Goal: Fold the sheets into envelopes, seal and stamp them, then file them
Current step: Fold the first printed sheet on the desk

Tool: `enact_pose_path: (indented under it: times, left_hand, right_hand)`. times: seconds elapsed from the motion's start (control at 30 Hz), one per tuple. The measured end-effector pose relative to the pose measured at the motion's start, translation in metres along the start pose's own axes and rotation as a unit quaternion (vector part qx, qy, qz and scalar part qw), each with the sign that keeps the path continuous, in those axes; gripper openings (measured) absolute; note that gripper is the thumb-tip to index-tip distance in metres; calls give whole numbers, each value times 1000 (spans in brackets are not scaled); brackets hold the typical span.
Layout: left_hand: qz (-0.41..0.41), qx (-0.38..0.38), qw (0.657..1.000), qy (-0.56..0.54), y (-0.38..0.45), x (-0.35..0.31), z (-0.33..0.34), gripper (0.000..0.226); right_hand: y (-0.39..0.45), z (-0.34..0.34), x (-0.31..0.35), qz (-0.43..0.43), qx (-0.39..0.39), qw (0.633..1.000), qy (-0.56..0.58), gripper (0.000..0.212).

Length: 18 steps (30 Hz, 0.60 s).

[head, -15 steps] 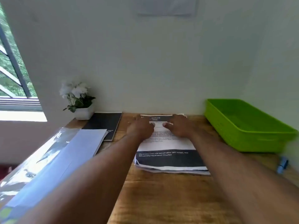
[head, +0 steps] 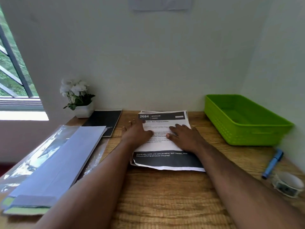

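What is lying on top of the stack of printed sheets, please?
Both hands rest flat on the stack of printed sheets: the left hand and the right hand. The text beneath them is covered.

White potted flowers (head: 77,96) beside black notebook (head: 104,120) (window (head: 14,76) left).

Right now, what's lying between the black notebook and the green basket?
In the head view, the stack of printed sheets, with both hands resting flat on it.
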State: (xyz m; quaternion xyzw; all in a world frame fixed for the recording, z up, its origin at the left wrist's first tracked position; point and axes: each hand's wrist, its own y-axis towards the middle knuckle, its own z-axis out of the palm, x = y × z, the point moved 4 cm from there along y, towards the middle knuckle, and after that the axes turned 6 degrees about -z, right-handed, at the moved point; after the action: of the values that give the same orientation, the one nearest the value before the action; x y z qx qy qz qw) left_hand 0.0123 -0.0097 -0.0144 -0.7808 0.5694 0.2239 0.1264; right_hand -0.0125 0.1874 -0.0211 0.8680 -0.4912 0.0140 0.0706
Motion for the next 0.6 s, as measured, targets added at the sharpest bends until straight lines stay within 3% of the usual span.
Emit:
enact_pose_path:
  times: [0.2,0.4,0.5,0.6]
  left_hand:
    - [29,-12,993,-110,9,0,-3,104]
    - [60,-76,970,-224,5,3,-7,110]
    - [48,-107,961,-251,3,3,-12,95]
    - [55,-164,966,-190,2,1,-18,51]
  right_hand:
    - [-6,-11,-1,18,50,999,2,61]
    - [-7,-14,0,17,53,998,-3,61]
    - [-3,-14,-2,14,34,999,-10,64]
    - [-4,-26,1,-14,-70,997,-26,73]
